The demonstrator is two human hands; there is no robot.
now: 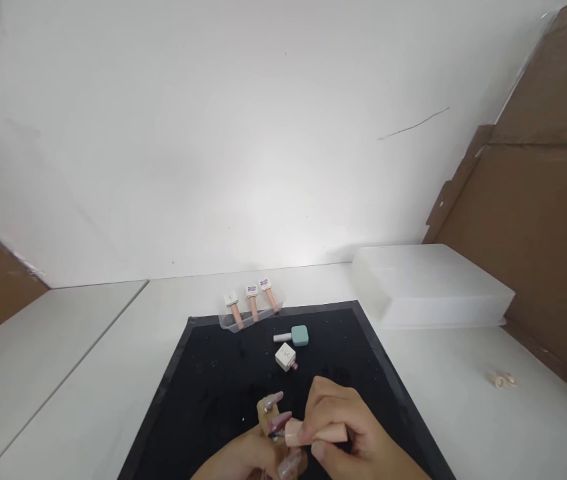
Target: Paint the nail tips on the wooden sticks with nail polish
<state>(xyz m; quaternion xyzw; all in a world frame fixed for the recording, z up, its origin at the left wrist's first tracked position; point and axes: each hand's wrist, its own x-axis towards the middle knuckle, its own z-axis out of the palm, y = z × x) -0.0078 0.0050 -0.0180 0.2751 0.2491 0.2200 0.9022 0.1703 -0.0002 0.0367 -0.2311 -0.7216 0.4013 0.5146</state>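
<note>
My right hand (pixel 346 423) is closed around a peach-coloured brush cap (pixel 332 433), its tip pointing left at a pink long nail (pixel 280 421). My left hand (pixel 248 453) is closed on what looks like a beige practice hand (pixel 265 415) with long nails, partly hidden behind my fingers. Another long nail (pixel 273 400), pale and glossy, stands above the pink one. Just beyond my hands, a white square bottle (pixel 285 356) without its cap lies on the black mat (pixel 223 373). Behind it lies a mint-green bottle (pixel 300 335) with a white cap.
At the mat's back edge, a clear tray (pixel 225 320) holds three white bottles with peach caps. A white plastic box (pixel 433 287) stands at the back right. Small beige rings (pixel 501 380) lie on the white table (pixel 443 373) to the right. Brown cardboard (pixel 533 233) borders the right side.
</note>
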